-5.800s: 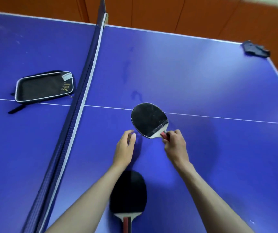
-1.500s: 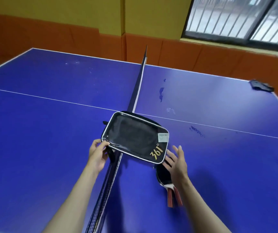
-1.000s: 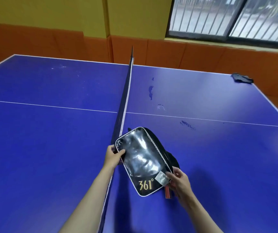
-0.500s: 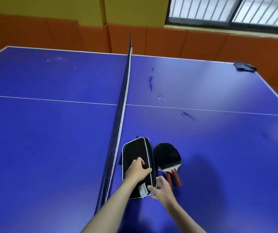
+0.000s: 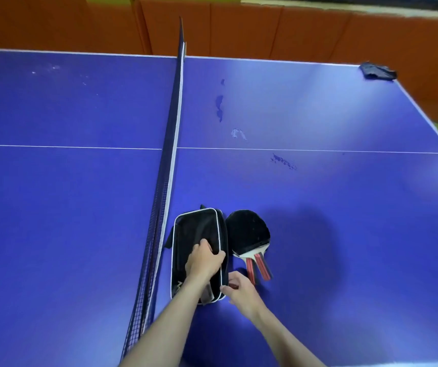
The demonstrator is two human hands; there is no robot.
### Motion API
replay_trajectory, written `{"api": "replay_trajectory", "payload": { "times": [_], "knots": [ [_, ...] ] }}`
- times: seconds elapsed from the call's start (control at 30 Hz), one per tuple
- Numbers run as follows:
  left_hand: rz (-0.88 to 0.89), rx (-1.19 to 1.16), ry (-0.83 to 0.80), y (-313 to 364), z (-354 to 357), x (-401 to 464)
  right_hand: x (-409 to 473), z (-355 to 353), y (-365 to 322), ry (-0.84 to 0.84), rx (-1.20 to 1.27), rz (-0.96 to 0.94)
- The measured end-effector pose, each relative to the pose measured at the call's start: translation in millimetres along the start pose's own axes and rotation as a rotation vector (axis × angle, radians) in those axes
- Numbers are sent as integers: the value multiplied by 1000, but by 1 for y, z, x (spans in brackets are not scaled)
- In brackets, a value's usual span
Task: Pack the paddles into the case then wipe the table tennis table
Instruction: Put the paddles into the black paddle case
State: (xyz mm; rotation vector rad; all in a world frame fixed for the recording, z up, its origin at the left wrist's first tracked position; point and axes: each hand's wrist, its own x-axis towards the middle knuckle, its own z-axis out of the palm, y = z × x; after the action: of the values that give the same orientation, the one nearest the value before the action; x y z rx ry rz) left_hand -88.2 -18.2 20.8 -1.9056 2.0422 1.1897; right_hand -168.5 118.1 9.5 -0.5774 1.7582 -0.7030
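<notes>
Opening step: left hand (image 5: 204, 261) grip clamps case (image 5: 195, 234), right hand (image 5: 240, 290) pinches near its corner, probably the zipper; paddles (image 5: 249, 234) beside it, next unzip.

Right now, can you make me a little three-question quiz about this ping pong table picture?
1. True or false: the paddles are already inside the case.
2. Which hand grips the case's edge: A) left hand or B) right hand?
3. Fill in: the dark cloth lies at the table's far ____ corner.

Key: 1. False, they lie stacked beside the case, on its right. 2. A. 3. right.
</notes>
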Motion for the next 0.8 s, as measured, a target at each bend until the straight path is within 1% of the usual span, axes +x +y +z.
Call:
{"api": "replay_trajectory", "payload": {
  "times": [0.1, 0.17, 0.2, 0.27, 0.37, 0.4, 0.43, 0.5, 0.6, 0.7, 0.8],
  "knots": [
    [-8, 91, 2, 6, 2, 3, 7, -9, 0, -59, -106, -2],
    [31, 212, 0, 10, 3, 6, 14, -16, 2, -109, -164, 16],
    [52, 279, 1, 11, 3, 8, 17, -21, 4, -87, -200, 25],
    [57, 344, 3, 12, 2, 10, 22, -34, 8, 77, -259, 49],
    [13, 319, 6, 11, 0, 10, 28, -55, 10, 424, -239, 78],
    [8, 305, 14, 11, -1, 10, 31, -61, 10, 509, -277, 73],
    [6, 294, 21, 10, -2, 9, 36, -65, 12, 553, -324, 83],
    [-4, 263, 30, 9, -4, 8, 46, -68, 16, 539, -365, 113],
    [-34, 213, 26, 7, -3, 5, 57, -65, 19, 445, -258, 185],
    [-62, 163, 10, 6, -2, 2, 58, -59, 16, 461, -259, 206],
    [-84, 120, 23, 6, -3, 2, 58, -55, 13, 476, -343, 238]
  ]
}}
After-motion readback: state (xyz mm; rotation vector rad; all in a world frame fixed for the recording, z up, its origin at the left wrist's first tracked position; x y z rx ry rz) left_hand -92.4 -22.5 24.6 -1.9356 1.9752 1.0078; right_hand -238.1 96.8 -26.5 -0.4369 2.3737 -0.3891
